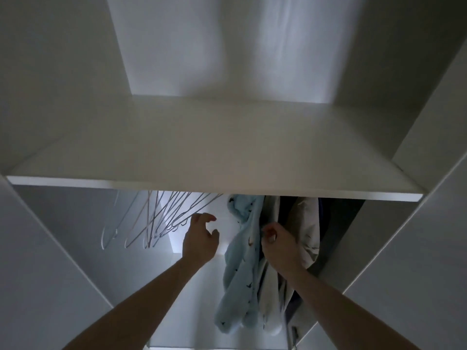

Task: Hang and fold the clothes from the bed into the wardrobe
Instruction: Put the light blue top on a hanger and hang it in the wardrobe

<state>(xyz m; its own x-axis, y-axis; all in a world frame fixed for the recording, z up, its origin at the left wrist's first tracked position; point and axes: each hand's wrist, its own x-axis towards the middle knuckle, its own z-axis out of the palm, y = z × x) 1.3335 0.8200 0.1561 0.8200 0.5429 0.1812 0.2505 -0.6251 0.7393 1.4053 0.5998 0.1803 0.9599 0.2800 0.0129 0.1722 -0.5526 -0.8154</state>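
Note:
I look into the white wardrobe, under its wide shelf [214,147]. A light blue patterned garment [242,261] hangs below the shelf, with pale and dark garments [307,223] beside it on the right. My right hand [279,245] pinches the fabric at the blue garment's right edge. My left hand [201,238] is raised with loosely curled fingers, just right of several empty white hangers [156,218], and holds nothing. The rail is hidden behind the shelf.
White wardrobe side panels [38,248] close in on the left and right. The upper compartment's back wall [227,46] is bare. The wardrobe's white back panel [222,223] shows between the hangers and the blue garment.

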